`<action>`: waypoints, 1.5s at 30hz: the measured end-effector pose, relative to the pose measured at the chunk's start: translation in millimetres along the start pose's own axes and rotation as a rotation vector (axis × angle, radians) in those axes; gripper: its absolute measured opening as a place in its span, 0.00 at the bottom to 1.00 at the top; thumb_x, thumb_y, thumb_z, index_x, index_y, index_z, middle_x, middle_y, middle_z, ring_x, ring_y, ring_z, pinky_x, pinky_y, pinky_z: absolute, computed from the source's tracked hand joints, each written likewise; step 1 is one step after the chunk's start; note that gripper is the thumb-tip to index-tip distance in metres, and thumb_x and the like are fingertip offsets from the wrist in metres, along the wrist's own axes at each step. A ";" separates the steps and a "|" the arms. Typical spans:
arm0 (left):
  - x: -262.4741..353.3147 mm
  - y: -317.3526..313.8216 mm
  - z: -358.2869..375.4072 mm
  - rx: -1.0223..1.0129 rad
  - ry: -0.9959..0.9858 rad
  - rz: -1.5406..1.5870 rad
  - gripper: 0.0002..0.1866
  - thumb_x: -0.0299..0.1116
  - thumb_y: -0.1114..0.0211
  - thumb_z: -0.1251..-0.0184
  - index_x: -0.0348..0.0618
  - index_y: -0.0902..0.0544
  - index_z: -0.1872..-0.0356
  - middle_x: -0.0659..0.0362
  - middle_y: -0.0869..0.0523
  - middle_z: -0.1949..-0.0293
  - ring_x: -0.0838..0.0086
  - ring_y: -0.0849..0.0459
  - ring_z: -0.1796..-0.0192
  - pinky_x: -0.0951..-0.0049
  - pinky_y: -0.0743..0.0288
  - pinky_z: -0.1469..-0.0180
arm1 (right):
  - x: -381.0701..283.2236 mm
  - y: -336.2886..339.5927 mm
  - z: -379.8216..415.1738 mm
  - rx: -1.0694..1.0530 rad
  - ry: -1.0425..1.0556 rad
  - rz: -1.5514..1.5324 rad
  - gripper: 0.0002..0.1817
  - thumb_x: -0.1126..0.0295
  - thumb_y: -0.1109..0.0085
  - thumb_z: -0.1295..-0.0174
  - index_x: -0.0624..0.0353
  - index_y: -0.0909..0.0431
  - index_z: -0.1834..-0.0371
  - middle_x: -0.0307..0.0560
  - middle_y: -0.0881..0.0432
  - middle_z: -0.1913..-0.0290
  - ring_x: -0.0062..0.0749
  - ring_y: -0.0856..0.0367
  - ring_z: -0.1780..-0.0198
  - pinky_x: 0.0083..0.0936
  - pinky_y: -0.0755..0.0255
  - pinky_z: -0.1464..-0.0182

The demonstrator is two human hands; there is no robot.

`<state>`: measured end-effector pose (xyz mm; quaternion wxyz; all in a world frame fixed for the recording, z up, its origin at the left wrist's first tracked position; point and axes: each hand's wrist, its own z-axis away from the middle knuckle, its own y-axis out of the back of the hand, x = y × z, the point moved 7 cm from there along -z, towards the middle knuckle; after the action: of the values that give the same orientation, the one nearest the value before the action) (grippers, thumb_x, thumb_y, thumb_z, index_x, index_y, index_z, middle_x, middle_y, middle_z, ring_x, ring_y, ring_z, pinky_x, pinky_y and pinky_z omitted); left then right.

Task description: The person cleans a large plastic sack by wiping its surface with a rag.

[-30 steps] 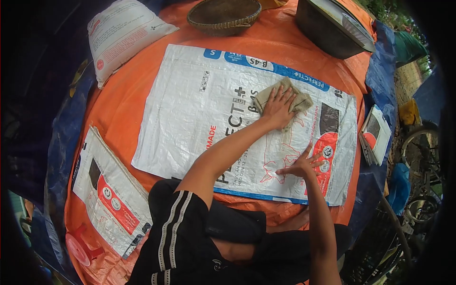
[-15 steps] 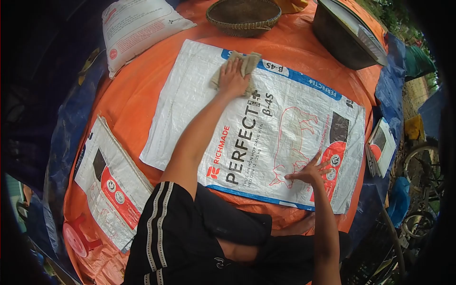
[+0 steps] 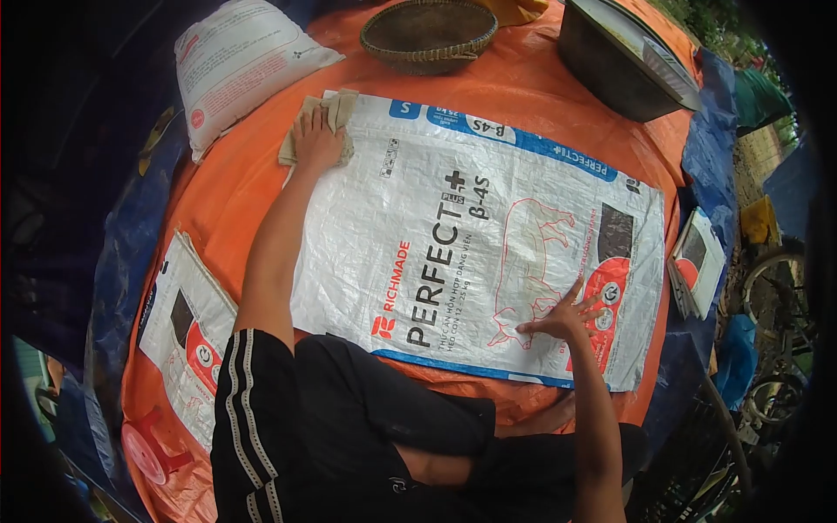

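Observation:
A white woven feed sack [image 3: 357, 235], printed with black and red lettering and a red pig outline, lies flat before me. My left hand [image 3: 316, 150] is on a folded beige cloth [image 3: 343, 109] at the sack's far left corner, pressing it down with the palm. The cloth reaches partly past the sack's edge. My right hand [image 3: 565, 321] rests on the sack near the pig's head, fingers spread and nothing in them.
Orange tarp [image 3: 261, 122] lies under everything. Around it are a full white sack [image 3: 244, 70], a woven basket [image 3: 427, 65], a large dark basin [image 3: 602, 65], folded sacks on the left [image 3: 187, 331] and right [image 3: 697, 266], and a pink stool [image 3: 148, 449].
My left hand has slid the cloth leftward along the sack's far edge to its corner. My right hand has stayed in place on the sack. The view has shifted slightly.

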<state>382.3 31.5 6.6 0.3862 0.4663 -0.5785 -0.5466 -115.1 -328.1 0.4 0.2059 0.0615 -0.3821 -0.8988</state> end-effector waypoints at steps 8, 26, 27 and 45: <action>144.4 18.3 117.3 -0.154 -0.374 0.331 0.40 0.54 0.52 0.25 0.37 0.48 0.22 0.50 0.52 0.20 0.51 0.59 0.19 0.48 0.69 0.21 | 0.6 -0.5 -1.6 -0.018 -0.012 0.002 0.98 0.40 0.12 0.85 0.50 0.93 0.26 0.81 0.94 0.29 0.85 0.92 0.28 0.88 0.69 0.39; 401.0 35.1 111.2 -0.014 -0.635 0.582 0.38 0.56 0.52 0.27 0.44 0.43 0.23 0.54 0.50 0.20 0.59 0.57 0.18 0.54 0.69 0.20 | 4.8 -8.9 -16.5 0.017 0.013 0.039 0.98 0.39 0.12 0.86 0.52 0.93 0.26 0.80 0.95 0.29 0.85 0.92 0.28 0.88 0.69 0.39; 395.6 32.5 99.2 0.010 -0.603 0.583 0.38 0.55 0.52 0.27 0.44 0.43 0.23 0.54 0.50 0.20 0.59 0.57 0.18 0.54 0.69 0.20 | 4.6 -9.4 -17.8 0.003 0.017 0.047 0.98 0.39 0.12 0.86 0.52 0.93 0.26 0.80 0.95 0.29 0.84 0.92 0.28 0.88 0.69 0.38; 98.9 -0.5 -25.6 0.157 -0.104 0.326 0.38 0.57 0.54 0.27 0.41 0.39 0.25 0.49 0.41 0.23 0.58 0.44 0.22 0.54 0.56 0.22 | 2.4 -3.7 -8.1 0.024 0.028 0.051 0.97 0.39 0.12 0.85 0.54 0.93 0.26 0.81 0.94 0.29 0.84 0.92 0.28 0.85 0.69 0.37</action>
<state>380.4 -70.6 2.5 0.4015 0.3665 -0.7064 -0.4533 -116.3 -332.1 -7.8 0.2332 0.0670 -0.3913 -0.8877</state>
